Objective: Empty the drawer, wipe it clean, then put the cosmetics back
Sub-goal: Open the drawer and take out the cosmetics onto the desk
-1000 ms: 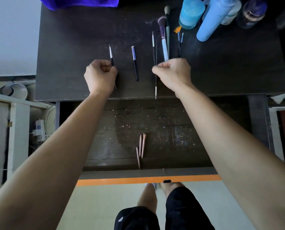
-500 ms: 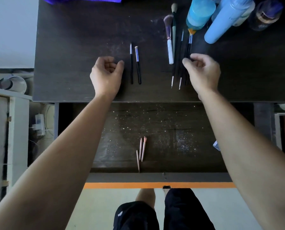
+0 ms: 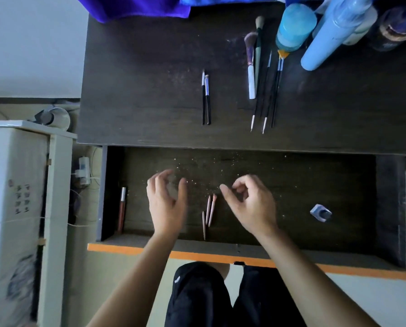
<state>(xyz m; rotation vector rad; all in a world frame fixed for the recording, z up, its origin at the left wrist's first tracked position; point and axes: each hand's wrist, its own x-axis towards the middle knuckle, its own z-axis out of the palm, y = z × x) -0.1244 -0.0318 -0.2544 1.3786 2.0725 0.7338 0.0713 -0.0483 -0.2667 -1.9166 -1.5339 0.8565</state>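
The dark drawer stands pulled out below the desk top, its floor speckled with glitter. Three pink brushes lie in its middle. A copper lip gloss tube lies along its left wall, and a small blue-grey bottle rests at its right. My left hand hovers left of the pink brushes, fingers loosely curled and holding nothing. My right hand hovers just right of them, also empty. On the desk lie two thin black brushes and a bundle of several brushes.
Blue bottles and a dark jar stand at the desk's back right. A purple cloth hangs at the back edge. A white cabinet stands to the left. The drawer's orange front edge is nearest me.
Both hands let go of the brushes on the desk and drew back down into the drawer, either side of the pink brushes. The camera view tilted down.
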